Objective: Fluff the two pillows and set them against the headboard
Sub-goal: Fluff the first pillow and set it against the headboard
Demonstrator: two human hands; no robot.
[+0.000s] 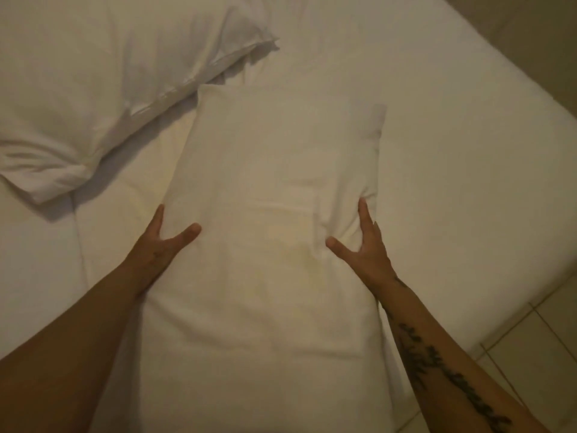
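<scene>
A white pillow (pixel 274 189) lies lengthwise on the bed in the middle of the view, running from near me toward the far end. My left hand (pixel 165 245) presses against its left side, thumb on top and fingers along the edge. My right hand (pixel 362 242) presses its right side the same way, and the fabric puckers there. A second white pillow (pixel 103 76) lies crumpled and slanted at the upper left, its corner close to the first pillow's far left corner. No headboard is in view.
The white sheet of the mattress (pixel 452 170) spreads under both pillows. The bed's right edge runs diagonally from the top to the lower right, with a tiled floor (pixel 537 332) beyond it.
</scene>
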